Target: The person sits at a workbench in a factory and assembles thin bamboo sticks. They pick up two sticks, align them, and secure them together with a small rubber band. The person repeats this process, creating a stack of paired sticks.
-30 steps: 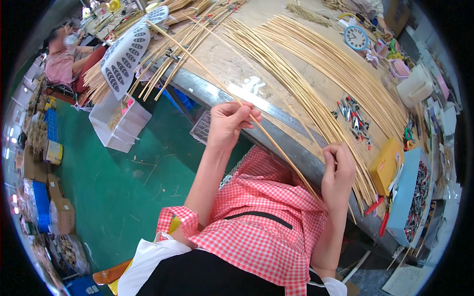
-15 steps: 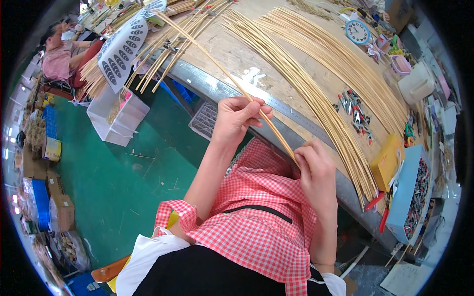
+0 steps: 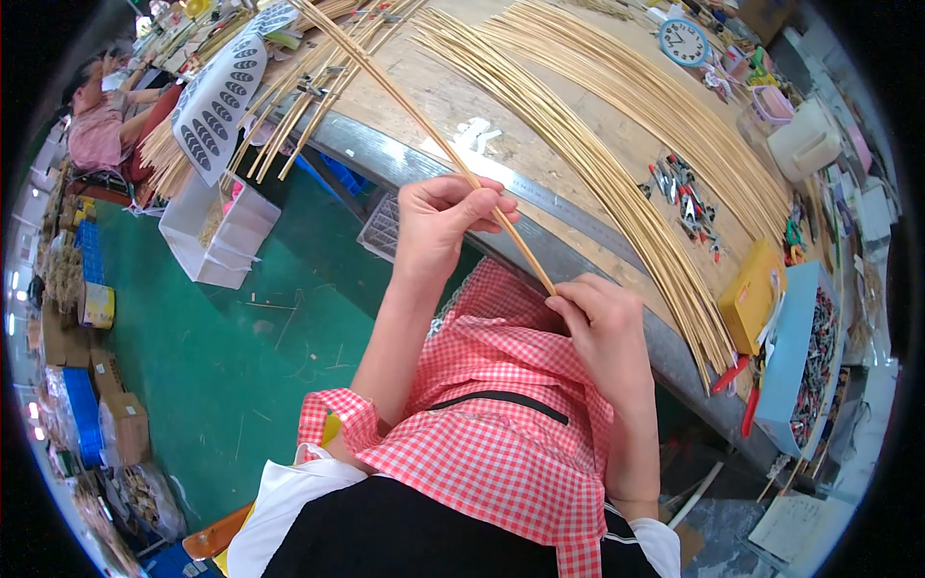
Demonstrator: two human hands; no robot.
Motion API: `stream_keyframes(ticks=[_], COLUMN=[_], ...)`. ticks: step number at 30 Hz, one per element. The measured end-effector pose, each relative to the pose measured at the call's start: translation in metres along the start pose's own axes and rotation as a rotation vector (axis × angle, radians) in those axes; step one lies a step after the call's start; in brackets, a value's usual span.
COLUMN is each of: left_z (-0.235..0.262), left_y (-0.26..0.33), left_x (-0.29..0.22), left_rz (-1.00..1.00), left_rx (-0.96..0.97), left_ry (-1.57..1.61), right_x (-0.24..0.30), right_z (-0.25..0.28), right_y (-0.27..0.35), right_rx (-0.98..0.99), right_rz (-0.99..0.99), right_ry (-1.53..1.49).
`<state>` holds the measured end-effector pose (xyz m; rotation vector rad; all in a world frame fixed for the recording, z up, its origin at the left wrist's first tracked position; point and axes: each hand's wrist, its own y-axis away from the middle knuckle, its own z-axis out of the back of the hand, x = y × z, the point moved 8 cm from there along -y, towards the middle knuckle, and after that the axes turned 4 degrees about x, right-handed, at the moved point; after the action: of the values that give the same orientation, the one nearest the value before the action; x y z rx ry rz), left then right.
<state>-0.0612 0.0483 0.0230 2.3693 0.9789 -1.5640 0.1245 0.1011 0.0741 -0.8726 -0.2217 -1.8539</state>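
Pinching one thin, smooth bamboo strip [image 3: 438,144], both hands closed: left hand [image 3: 438,222], right hand [image 3: 597,328].

A blue-rimmed clock [image 3: 684,40] lies near the far edge of the surface [image 3: 453,106]. Long bundles of pale reeds [image 3: 597,164] fan across its middle. A yellow box [image 3: 753,294] and red-handled pliers [image 3: 737,376] sit at the right near edge. A white bin [image 3: 217,231] stands on the green floor [image 3: 222,356] below the left edge.

Craft workshop, bamboo strips [image 3: 617,183], workbench [image 3: 453,106]
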Motion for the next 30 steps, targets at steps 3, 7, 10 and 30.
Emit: stream_keyframes(ticks=[3,7,10,30], left_z=[-0.009,-0.044,-0.091,-0.081], left_y=[0.001,0.008,0.01,-0.01], left_x=[-0.013,-0.024,-0.037,-0.02], left_rz=[-0.006,-0.024,-0.069,-0.045], left_rx=[0.0,0.169,0.338,0.429], left_ry=[0.125,-0.05,-0.219,-0.557], right_x=[0.006,0.021,0.043,0.046], right_z=[0.012,0.068,0.115,0.1], right_y=[-0.008,-0.036,-0.053,-0.046], right_rx=[0.0,-0.133,-0.39,-0.507], right_rz=[0.026,0.001,0.062,0.272], right_ry=[-0.066,-0.239,-0.488,-0.323])
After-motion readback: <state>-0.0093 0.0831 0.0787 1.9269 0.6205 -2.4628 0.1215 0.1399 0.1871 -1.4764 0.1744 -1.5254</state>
